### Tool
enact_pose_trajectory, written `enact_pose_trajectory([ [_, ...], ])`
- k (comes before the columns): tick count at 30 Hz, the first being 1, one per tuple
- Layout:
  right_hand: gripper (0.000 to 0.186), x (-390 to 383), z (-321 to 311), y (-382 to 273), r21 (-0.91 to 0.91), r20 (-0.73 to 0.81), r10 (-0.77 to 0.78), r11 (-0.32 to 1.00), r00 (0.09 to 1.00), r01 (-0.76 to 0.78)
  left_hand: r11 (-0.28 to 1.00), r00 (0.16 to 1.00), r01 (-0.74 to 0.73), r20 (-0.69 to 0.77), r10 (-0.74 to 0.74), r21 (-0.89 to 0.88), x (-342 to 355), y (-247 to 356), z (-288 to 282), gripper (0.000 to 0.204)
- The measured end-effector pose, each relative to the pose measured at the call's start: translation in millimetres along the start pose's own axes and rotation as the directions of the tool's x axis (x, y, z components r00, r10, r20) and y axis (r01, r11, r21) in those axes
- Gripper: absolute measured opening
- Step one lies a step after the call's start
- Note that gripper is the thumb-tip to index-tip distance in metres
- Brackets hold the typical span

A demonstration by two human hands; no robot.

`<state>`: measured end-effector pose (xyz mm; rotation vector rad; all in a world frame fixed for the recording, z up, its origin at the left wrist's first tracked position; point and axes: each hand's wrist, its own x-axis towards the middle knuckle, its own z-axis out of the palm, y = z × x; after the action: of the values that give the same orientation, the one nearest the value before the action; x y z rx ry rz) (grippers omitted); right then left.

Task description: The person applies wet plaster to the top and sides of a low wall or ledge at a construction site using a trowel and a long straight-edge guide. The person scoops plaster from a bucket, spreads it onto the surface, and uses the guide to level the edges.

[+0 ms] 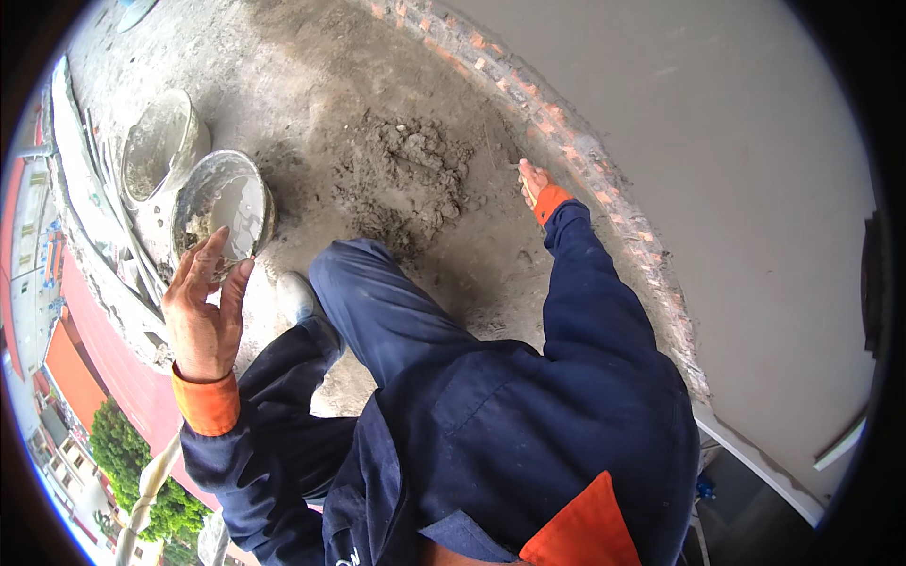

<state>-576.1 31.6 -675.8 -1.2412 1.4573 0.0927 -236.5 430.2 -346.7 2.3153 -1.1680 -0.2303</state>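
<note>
Two bare hands show in the head view, set well apart, with the person's bent leg [387, 292] between them. The right hand [535, 184] is clenched around the pale handle [530, 193] of a tool beside the strip of broken brick [566, 141]. The tool's far end blends into the grey ground, so its shape cannot be told. To the left of that hand, a heap of wet grey mortar [406, 179] lies on the ground [311, 75], rough and lumpy, with darker patches spread around it.

The left hand [203, 311] is at the near edge of a round, mortar-stained bucket [269, 212], fingers bent and thumb turned toward the rim. Whether it grips that rim or merely rests there cannot be told. Pale liquid [241, 209] shows within this bucket, with a clump of grey-brown matter beside it. A second bucket [193, 141], also stained, stands just beyond, close to the first.

The person wears dark blue clothes with orange cuffs [206, 404] and an orange collar piece [585, 528]; a pale, dusty shoe [295, 295] shows just below the nearer bucket. On the right, past the brick strip, spreads a smooth grey surface [736, 170]. Along the left rim, bent by the lens, are a reddish roof [113, 349], green trees [132, 462] and a pale pole [149, 486].
</note>
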Motion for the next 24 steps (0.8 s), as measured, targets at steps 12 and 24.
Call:
enact_pose_trajectory([
  [12, 0.061, -67.4, 52.9, 26.6, 0.105, 0.38, 0.072, 0.987, 0.922, -0.12, 0.999, 1.0, 0.023, -0.006, -0.024, -0.047, 5.8, -4.5, 6.1, 0.038],
  [24, 0.06, -45.1, 129.5, 2.9, -0.612, 0.126, -0.16, 0.764, 0.979, 0.204, 0.999, 0.997, 0.034, 0.072, -0.031, -0.04, 3.3, -9.9, 9.2, 0.036],
])
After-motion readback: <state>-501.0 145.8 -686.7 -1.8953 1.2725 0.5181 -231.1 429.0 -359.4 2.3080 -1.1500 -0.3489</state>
